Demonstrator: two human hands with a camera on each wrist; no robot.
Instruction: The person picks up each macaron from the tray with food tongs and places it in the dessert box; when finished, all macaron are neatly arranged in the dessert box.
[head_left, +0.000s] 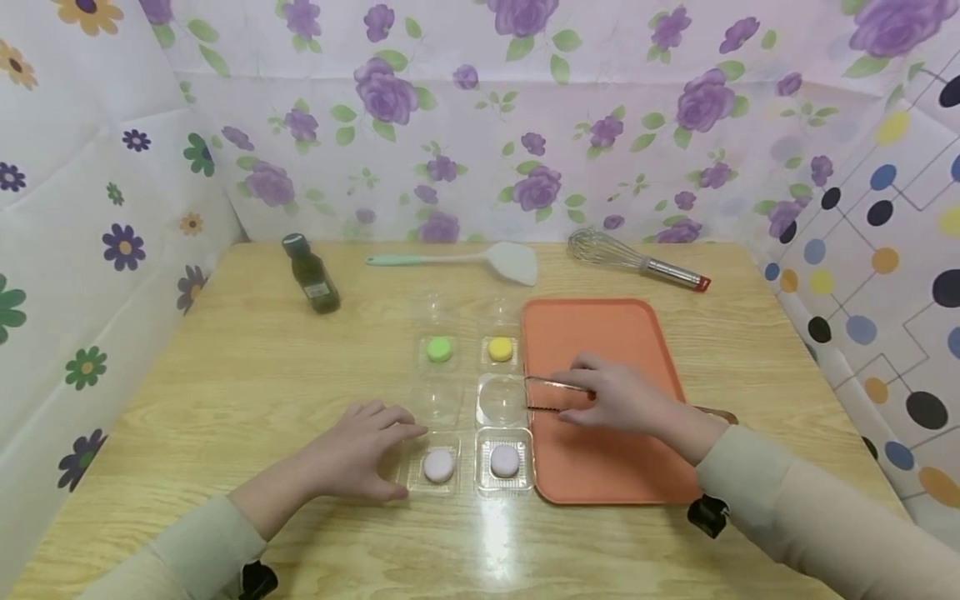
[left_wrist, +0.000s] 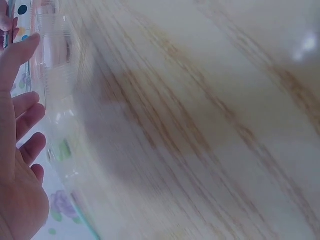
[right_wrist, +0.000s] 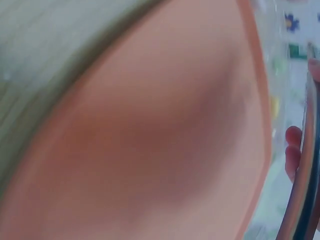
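My left hand [head_left: 352, 457] is beside the front-left clear plastic box, fingers spread and fingertips right at its edge, holding nothing. A pale macaron [head_left: 438, 466] sits in that box, whose lid is folded back. To its right, another opened clear box [head_left: 481, 483] holds a pale lilac macaron [head_left: 505, 461]. Behind them, a green macaron [head_left: 439, 349] and a yellow macaron [head_left: 500, 349] sit in two more opened boxes. My right hand [head_left: 618, 396] grips metal tongs [right_wrist: 302, 200] above the orange tray [head_left: 600, 475]. The tongs' tips point left, apart, near the front-right box's lid [head_left: 501, 400].
A dark bottle [head_left: 315, 279] stands at the back left. Along the back lie a white spatula [head_left: 513, 262] with a mint handle and a wire whisk [head_left: 637, 260]. Flowered and dotted cloths hang around the wooden table [head_left: 300, 375].
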